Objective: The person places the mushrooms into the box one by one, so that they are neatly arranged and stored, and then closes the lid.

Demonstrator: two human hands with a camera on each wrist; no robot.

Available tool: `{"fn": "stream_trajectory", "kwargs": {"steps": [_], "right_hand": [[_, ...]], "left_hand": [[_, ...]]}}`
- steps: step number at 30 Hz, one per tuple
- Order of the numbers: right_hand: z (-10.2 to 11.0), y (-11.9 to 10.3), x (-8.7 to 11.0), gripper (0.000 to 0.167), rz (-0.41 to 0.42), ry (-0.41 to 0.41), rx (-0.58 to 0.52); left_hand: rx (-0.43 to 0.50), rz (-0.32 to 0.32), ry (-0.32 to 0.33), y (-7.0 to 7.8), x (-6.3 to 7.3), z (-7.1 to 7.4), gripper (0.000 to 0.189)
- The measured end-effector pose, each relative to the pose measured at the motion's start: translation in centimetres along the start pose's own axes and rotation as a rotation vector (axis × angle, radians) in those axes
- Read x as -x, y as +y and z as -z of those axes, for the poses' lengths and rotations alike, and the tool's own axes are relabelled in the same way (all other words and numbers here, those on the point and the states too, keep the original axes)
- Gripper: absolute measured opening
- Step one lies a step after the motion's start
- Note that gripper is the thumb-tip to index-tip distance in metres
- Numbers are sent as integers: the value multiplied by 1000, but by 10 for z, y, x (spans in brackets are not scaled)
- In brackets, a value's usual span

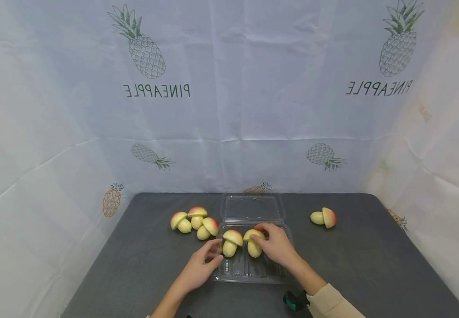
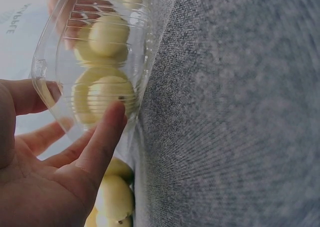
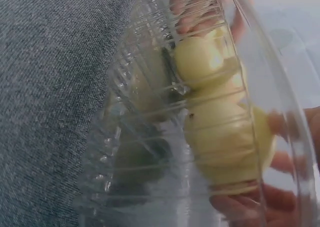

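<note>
Box: a clear box (image 1: 236, 268) is set at the lower centre of the frame, on a dark grey table (image 1: 134, 269); its lid (image 1: 252, 207) is laid back towards the top of the frame.
Right hand: the right hand (image 1: 278, 248) is reached in from the lower right; the right mushroom (image 1: 254, 250) is gripped inside the box, with thumb and fingers curled round its cap and its stem pointed down the frame.
Left hand: the left hand (image 1: 197, 267) is placed at the box's left edge, fingers spread and slightly bent; whether the wall is pinched or only touched cannot be told.
Left mushroom: the left mushroom (image 1: 231, 244) is contained in the box's left half, near the left fingertips; no grip on it can be made out.
Outside: three mushrooms (image 1: 196, 222) are clustered just left of the box; a lone mushroom (image 1: 324, 217) is seen well to its right.
Cap risk: the right mushroom could be tipped or rolled if its rounded cap were released unevenly; the left mushroom, close beside it, could then be knocked askew.
Wall risk: the thin box could be slid or bent if it were pushed from one side without being braced from the other.
</note>
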State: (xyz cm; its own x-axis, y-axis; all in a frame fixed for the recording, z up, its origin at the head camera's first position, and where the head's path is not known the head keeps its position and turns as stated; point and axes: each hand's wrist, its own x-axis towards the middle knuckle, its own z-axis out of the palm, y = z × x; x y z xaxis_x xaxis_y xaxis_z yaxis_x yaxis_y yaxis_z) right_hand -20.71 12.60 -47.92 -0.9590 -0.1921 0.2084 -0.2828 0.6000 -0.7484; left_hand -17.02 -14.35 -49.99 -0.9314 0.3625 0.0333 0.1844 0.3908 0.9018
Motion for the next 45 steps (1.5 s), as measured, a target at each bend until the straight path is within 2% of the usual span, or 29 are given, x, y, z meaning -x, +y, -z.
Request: {"fn": "stream_trajectory", "kwargs": {"steps": [16, 32, 39, 45], "right_hand": [[-5, 7, -2, 34, -36, -11, 23], [10, -3, 3, 30, -46, -27, 58], [21, -8, 4, 31, -67, -27, 43], [32, -10, 6, 32, -54, -20, 33]], "left_hand": [[2, -11, -7, 1, 0, -1, 47], [-16, -7, -3, 1, -1, -1, 46], [-22, -12, -1, 1, -1, -1, 46], [-29, -18, 1, 0, -1, 0, 46]]}}
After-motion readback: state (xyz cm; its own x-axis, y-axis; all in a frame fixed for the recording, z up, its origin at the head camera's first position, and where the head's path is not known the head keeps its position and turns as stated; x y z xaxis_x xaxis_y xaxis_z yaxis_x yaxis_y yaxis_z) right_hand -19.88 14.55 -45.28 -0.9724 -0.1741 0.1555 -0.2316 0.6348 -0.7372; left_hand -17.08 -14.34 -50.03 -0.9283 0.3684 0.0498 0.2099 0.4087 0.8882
